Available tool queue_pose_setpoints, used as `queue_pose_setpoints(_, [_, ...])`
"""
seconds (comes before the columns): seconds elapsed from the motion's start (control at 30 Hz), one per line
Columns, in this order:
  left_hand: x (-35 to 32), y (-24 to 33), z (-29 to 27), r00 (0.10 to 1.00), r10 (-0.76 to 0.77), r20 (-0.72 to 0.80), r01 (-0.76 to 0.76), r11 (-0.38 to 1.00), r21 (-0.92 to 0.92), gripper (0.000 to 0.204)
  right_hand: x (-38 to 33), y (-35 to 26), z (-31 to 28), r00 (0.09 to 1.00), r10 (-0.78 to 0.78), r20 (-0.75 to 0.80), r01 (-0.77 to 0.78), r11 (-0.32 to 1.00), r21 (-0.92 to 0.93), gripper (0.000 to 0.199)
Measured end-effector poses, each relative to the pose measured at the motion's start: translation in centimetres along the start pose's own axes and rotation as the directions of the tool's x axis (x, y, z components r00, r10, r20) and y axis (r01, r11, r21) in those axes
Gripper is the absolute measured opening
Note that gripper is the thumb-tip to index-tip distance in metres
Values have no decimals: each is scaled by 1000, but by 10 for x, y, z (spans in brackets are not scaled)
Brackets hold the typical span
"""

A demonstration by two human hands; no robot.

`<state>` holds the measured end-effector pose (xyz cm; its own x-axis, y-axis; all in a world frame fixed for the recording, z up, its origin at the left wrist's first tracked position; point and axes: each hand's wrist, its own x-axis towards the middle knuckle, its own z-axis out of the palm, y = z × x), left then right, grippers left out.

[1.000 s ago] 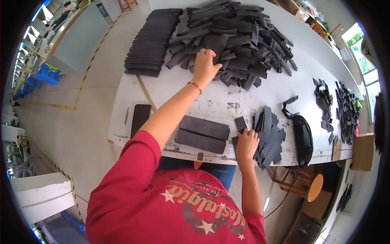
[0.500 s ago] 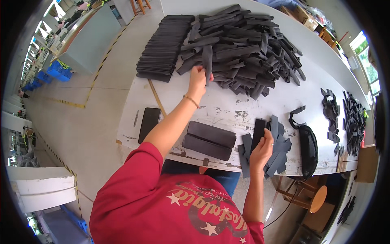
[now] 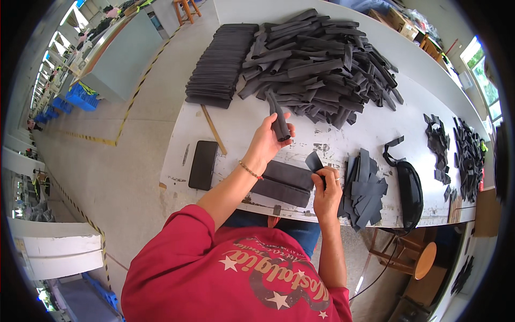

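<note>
My left hand (image 3: 262,140) is closed round a dark grey fabric tube (image 3: 277,119), whose open end points toward me. To its right and nearer, my right hand (image 3: 328,199) pinches a flat black strip (image 3: 313,160) between thumb and fingers. Under and between my hands lies a dark folded block (image 3: 284,183) with a groove along its length, partly hidden by my left forearm. Loose flat strips (image 3: 367,189) are heaped just right of my right hand. Beyond my left hand spreads a big jumbled pile of similar tubes (image 3: 322,67), beside a neat overlapping row of them (image 3: 221,65).
A black phone (image 3: 203,165) and a thin wooden stick (image 3: 214,130) lie at the left of the white table (image 3: 179,121). A black mesh pouch with a strap (image 3: 409,197) rests on the right, with more dark scraps (image 3: 438,150) beyond. A wooden stool (image 3: 424,261) stands below the right edge.
My left hand has drawn the tube out of the pile toward me. My right hand has come left from the strip heap with one strip.
</note>
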<state>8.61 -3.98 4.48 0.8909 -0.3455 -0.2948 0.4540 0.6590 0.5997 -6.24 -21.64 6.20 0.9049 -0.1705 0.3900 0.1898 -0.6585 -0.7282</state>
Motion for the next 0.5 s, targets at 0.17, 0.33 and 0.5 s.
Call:
queue_pose_setpoints(0.17, [-23,15,15,994,-100,43,101,995,-16,36,-2,-17,-1,980,195,-22,-191,973,133,36])
queue_pose_setpoints(0.33, [-26,11,9,997,-47,59,42,996,84,32,-2,-15,-4,993,105,55,-113,974,196,38])
queue_pose_setpoints(0.5, [-26,7,7,999,-44,-20,46,996,77,35,3,-33,-3,997,-76,11,76,997,16,36])
